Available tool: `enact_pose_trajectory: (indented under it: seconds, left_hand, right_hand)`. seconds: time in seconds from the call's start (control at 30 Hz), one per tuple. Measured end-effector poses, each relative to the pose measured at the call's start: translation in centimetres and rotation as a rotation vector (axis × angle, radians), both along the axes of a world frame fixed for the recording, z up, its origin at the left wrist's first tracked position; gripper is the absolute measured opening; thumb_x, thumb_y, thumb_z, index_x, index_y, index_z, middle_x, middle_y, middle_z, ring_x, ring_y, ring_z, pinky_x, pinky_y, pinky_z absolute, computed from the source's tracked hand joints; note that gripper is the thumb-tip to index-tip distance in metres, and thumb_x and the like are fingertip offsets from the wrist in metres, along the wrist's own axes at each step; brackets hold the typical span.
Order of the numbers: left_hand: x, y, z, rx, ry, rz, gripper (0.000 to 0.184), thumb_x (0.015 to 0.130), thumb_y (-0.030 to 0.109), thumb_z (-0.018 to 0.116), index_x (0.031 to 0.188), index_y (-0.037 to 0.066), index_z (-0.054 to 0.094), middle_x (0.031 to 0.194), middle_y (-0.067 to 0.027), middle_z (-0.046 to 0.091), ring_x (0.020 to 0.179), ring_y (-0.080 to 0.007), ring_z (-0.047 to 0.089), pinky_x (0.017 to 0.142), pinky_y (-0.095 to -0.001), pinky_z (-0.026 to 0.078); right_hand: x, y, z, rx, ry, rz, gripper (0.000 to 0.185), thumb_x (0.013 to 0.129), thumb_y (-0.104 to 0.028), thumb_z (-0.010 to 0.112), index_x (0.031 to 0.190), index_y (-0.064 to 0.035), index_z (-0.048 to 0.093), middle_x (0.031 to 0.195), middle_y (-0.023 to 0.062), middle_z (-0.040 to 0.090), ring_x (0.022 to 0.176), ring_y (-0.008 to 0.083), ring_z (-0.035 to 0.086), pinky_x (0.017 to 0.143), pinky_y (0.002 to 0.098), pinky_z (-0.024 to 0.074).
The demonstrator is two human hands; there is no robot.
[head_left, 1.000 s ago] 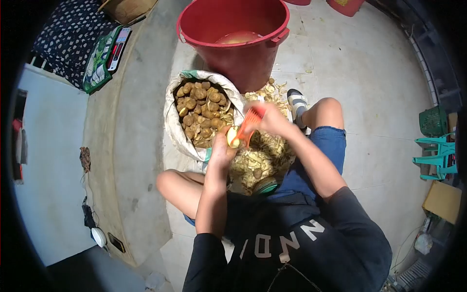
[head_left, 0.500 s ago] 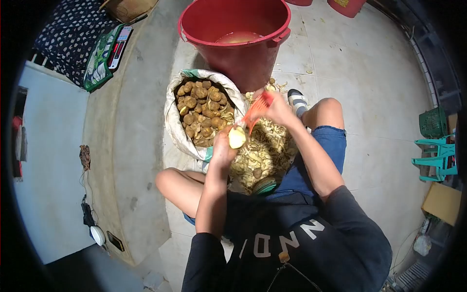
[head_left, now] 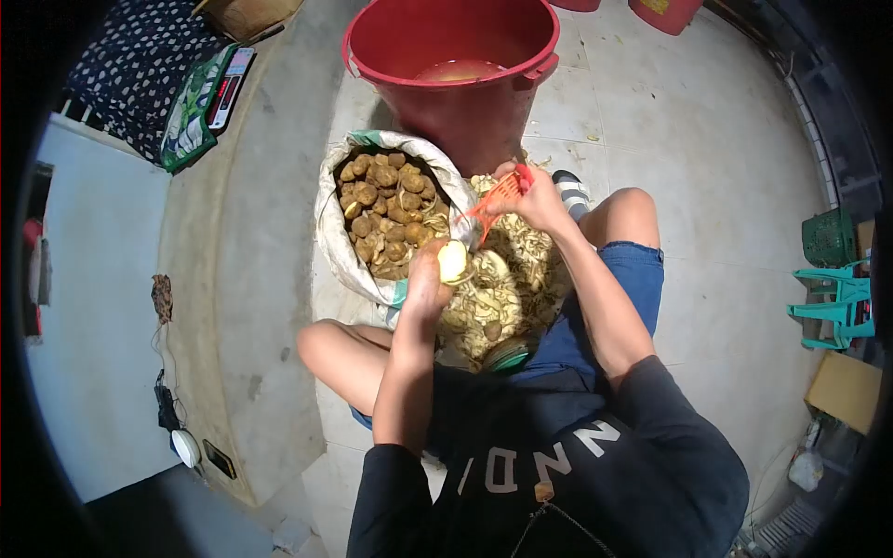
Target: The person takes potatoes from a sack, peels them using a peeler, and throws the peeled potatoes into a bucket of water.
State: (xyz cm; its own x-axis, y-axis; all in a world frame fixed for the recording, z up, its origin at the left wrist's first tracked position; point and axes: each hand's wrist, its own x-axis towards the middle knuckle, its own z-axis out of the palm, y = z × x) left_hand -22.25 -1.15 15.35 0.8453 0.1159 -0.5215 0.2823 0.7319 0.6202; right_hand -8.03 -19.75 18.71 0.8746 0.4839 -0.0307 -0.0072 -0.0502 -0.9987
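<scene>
My left hand (head_left: 429, 275) is closed round a potato (head_left: 453, 261) whose pale flesh shows where the skin is off. In my right hand (head_left: 539, 200) is an orange-red peeler (head_left: 502, 193), its head close to the potato's upper right side. Whether the blade touches the flesh I cannot tell. Beneath both hands lies a heap of potato peelings (head_left: 488, 302) between my legs. Left of the hands stands a white sack (head_left: 332, 244), rolled open, full of unpeeled brown potatoes (head_left: 386, 200).
A big red tub (head_left: 456, 116) with some liquid in it stands just beyond the sack. On the ledge at left are a scale (head_left: 223, 98) and a phone (head_left: 219, 459). Turquoise stools (head_left: 837, 302) and a green basket (head_left: 828, 240) stand at far right.
The peeler in my right hand has shifted slightly and looks less blurred. The potato in my left hand has turned a little, showing more pale flesh.
</scene>
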Motion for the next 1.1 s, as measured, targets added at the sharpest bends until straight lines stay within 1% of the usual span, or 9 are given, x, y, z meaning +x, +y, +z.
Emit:
enact_pose_trajectory:
  seconds: [0.1, 0.23, 0.37, 0.5, 0.67, 0.8, 0.87, 0.93, 1.1]
  left_hand:
    - [0.5, -1.3, 3.0, -0.025, 0.116, 0.103, 0.018, 0.093, 0.011, 0.049, 0.09, -0.001, 0.061, 0.076, -0.0078, 0.062, 0.064, -0.0187, 0.062, 0.056, -0.032, 0.051]
    - [0.0, 0.0, 0.7, 0.325, -0.068, -0.185, 0.019, 0.095, 0.013, 0.046, 0.097, -0.001, 0.06, 0.082, -0.0088, 0.063, 0.068, -0.0184, 0.061, 0.058, -0.0319, 0.052]
    - [0.3, -0.5, 1.2, -0.056, 0.04, 0.026, 0.02, 0.097, 0.016, 0.047, 0.102, 0.002, 0.06, 0.082, -0.007, 0.063, 0.07, -0.019, 0.062, 0.057, -0.0329, 0.051]
    - [0.1, 0.5, -0.8, 0.006, -0.062, -0.146, 0.025, 0.099, 0.017, 0.042, 0.109, 0.001, 0.058, 0.09, -0.0092, 0.063, 0.073, -0.0202, 0.062, 0.06, -0.0336, 0.052]
    - [0.7, -0.2, 0.4, -0.058, 0.021, -0.067, 0.025, 0.099, 0.018, 0.041, 0.109, 0.001, 0.058, 0.092, -0.0109, 0.065, 0.074, -0.0189, 0.062, 0.062, -0.0337, 0.053]
    - [-0.4, 0.5, 0.7, 0.05, 0.061, -0.186, 0.024, 0.1, 0.022, 0.043, 0.112, 0.006, 0.057, 0.094, -0.0091, 0.065, 0.077, -0.0183, 0.062, 0.065, -0.033, 0.052]
    - [-0.1, 0.8, 1.2, -0.228, 0.152, -0.086, 0.023, 0.1, 0.021, 0.044, 0.111, 0.007, 0.057, 0.09, -0.0072, 0.064, 0.075, -0.018, 0.061, 0.062, -0.0321, 0.05]
    - [0.5, -0.5, 2.8, -0.034, 0.212, -0.028, 0.022, 0.1, 0.022, 0.043, 0.107, 0.007, 0.058, 0.087, -0.0063, 0.062, 0.072, -0.0173, 0.059, 0.06, -0.0317, 0.049]
    - [0.0, 0.5, 1.4, -0.1, 0.064, -0.169, 0.025, 0.099, 0.024, 0.043, 0.106, 0.006, 0.059, 0.085, -0.006, 0.062, 0.07, -0.0173, 0.057, 0.059, -0.0322, 0.048]
  right_hand:
    - [-3.9, 1.2, 2.1, -0.228, -0.563, 0.134, 0.055, 0.058, -0.024, 0.092, 0.103, -0.0067, 0.064, 0.087, 0.0066, 0.069, 0.087, 0.0155, 0.066, 0.081, 0.0345, 0.0513]
    - [0.6, -0.2, 0.4, 0.042, -0.023, 0.011, 0.053, 0.06, -0.022, 0.091, 0.103, -0.0061, 0.064, 0.085, 0.0071, 0.068, 0.083, 0.015, 0.065, 0.079, 0.0337, 0.0509]
    - [-4.2, 0.9, 2.7, -0.233, -0.533, 0.148, 0.051, 0.062, -0.022, 0.09, 0.102, -0.0066, 0.064, 0.085, 0.0059, 0.068, 0.083, 0.0151, 0.063, 0.08, 0.035, 0.0502]
    - [0.1, 0.2, 0.8, 0.016, -0.078, -0.013, 0.047, 0.063, -0.013, 0.089, 0.099, -0.0017, 0.06, 0.083, 0.0035, 0.067, 0.082, 0.011, 0.063, 0.073, 0.0275, 0.0513]
    - [-4.0, 0.9, 3.0, -0.272, -0.557, 0.192, 0.054, 0.06, -0.021, 0.091, 0.102, -0.0021, 0.061, 0.093, 0.0051, 0.069, 0.085, 0.0129, 0.063, 0.08, 0.0305, 0.05]
    - [0.3, -0.2, 0.7, -0.041, -0.013, 0.031, 0.05, 0.063, -0.015, 0.089, 0.101, -0.0003, 0.059, 0.083, 0.0025, 0.064, 0.08, 0.0102, 0.06, 0.076, 0.027, 0.0504]
    - [-1.9, 0.9, 0.6, 0.033, -0.128, 0.116, 0.05, 0.063, -0.015, 0.089, 0.101, -0.0004, 0.06, 0.087, 0.0043, 0.066, 0.082, 0.0117, 0.061, 0.077, 0.0283, 0.0507]
    - [-4.0, 1.2, 3.6, -0.311, -0.577, 0.215, 0.052, 0.062, -0.02, 0.09, 0.103, -0.002, 0.063, 0.097, 0.0094, 0.069, 0.087, 0.0154, 0.064, 0.08, 0.0309, 0.0506]
    - [0.0, 0.1, 0.1, -0.018, -0.104, 0.064, 0.048, 0.062, -0.015, 0.089, 0.099, -0.0015, 0.062, 0.088, 0.0062, 0.068, 0.081, 0.0136, 0.064, 0.074, 0.0292, 0.0515]
